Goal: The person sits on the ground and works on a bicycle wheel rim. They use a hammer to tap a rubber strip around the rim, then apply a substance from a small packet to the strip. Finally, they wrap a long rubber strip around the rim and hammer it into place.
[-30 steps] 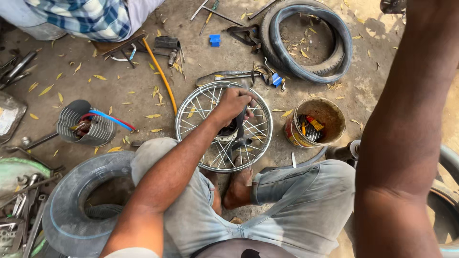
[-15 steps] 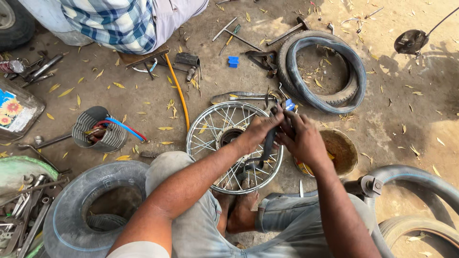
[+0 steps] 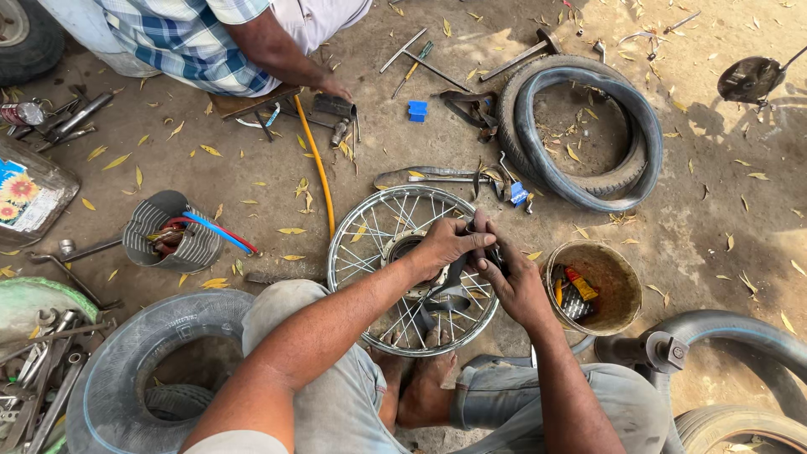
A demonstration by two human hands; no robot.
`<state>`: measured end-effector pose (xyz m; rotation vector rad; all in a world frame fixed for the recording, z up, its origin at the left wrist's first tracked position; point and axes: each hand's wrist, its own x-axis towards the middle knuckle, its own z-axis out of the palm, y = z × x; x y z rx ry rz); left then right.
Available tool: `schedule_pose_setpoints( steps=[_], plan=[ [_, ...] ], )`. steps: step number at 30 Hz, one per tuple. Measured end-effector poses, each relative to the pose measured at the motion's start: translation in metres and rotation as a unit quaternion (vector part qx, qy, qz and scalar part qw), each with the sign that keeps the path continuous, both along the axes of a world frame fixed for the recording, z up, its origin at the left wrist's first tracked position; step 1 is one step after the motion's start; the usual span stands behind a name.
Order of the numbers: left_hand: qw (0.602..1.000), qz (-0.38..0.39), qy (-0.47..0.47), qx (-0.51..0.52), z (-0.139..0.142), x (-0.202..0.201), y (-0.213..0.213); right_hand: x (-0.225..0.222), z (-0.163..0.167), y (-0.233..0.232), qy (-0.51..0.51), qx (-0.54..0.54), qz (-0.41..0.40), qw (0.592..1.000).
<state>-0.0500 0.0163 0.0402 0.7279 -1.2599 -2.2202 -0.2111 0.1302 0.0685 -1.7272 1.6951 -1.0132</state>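
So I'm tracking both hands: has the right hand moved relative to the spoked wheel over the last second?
Yes. The right hand came inward onto the spoked wheel, meeting the left hand.

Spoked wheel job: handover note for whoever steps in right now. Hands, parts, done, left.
Left hand: over the hub of the spoked wheel, gripping a dark rubber strip.
Right hand: on the same strip at the wheel's right side, beside the left.
Wheel lies flat on the ground between the feet, bare rim, no tyre on it.
Nearby: small bucket with tools to the right, tyre with tube beyond, orange hose, tyre at the left knee.
Another person's hand rests on tools further off.
Done: wheel stripped. Left: strip not yet seated; tyre off.
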Motion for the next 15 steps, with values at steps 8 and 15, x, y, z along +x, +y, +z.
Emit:
schedule_pose_setpoints(
  steps=[8,15],
  plan=[
    [0.998,-0.005,0.019,-0.066,-0.007,-0.015,-0.010,-0.015,-0.007,0.003,-0.027,0.049,-0.080,0.995],
    [0.997,0.063,-0.049,-0.023,-0.025,-0.032,0.008,-0.011,-0.026,0.013,-0.120,0.003,-0.085,0.989]
  ],
)
